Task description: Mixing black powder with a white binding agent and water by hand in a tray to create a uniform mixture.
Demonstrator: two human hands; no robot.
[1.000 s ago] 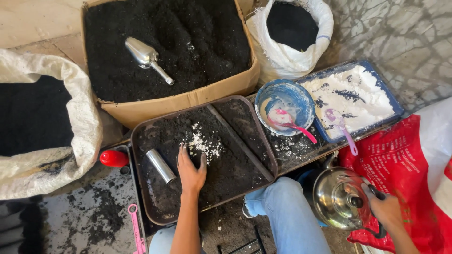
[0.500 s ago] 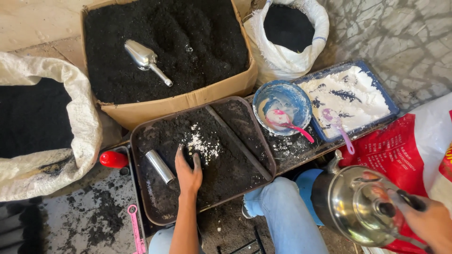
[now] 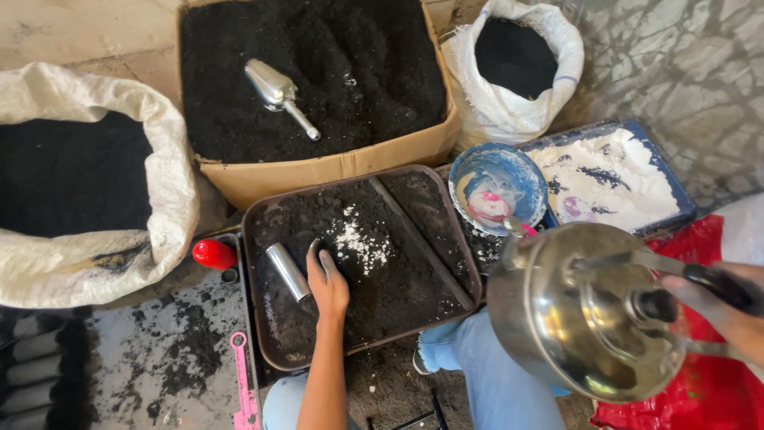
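My left hand (image 3: 327, 285) lies flat on the dark soil in a brown tray (image 3: 263, 215), fingers together, beside a patch of white powder (image 3: 360, 241) and a small metal cylinder (image 3: 288, 272). My right hand (image 3: 720, 306) grips the black handle of a shiny steel kettle (image 3: 585, 306), held in the air over my knee to the right of the tray, its spout toward a blue bowl (image 3: 499, 185).
A cardboard box (image 3: 334, 166) of dark soil with a metal scoop (image 3: 278, 93) stands behind the tray. White sacks of soil sit at the left (image 3: 171, 171) and back right (image 3: 509, 111). A blue tray of white powder (image 3: 617, 175), a red bag (image 3: 704, 239) and a red cap (image 3: 213, 254) lie around.
My right hand has lifted the kettle up and leftward, closer to the brown tray. My left hand stays on the soil, shifted only slightly.
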